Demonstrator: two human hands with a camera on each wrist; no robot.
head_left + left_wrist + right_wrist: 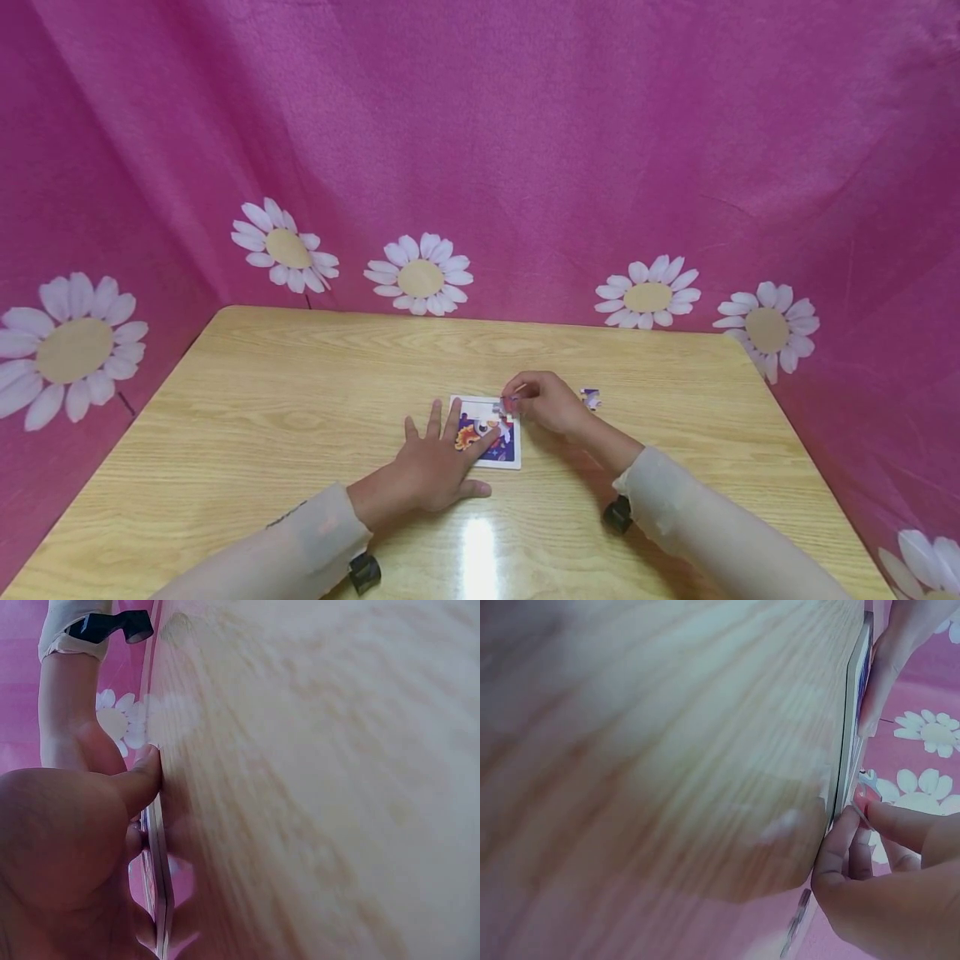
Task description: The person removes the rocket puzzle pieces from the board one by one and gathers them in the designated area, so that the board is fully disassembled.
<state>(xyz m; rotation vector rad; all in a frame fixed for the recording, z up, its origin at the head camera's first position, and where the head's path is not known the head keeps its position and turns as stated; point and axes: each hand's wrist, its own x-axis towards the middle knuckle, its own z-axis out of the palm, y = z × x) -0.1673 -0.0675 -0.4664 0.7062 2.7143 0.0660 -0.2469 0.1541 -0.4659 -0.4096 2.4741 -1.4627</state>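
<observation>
A small jigsaw puzzle in a white-bordered tray [517, 465] lies on the table, its lower part filled with a purple and orange picture. My left hand [435, 471] is spread flat, its fingers resting over the tray's left side and its index finger reaching across the picture. Over the tray's upper right corner, my right hand [551, 404] pinches a red and white puzzle piece [865, 796] between thumb and fingers. The piece is tilted up from the tray in the right wrist view. Another puzzle piece [591, 399], purple and white, lies on the table just right of the right hand.
The wooden table [300, 367] has a glossy surface with a bright reflection near its front. A pink curtain [480, 150] with white flowers hangs behind it and along both sides. Each wrist carries a black camera [365, 573].
</observation>
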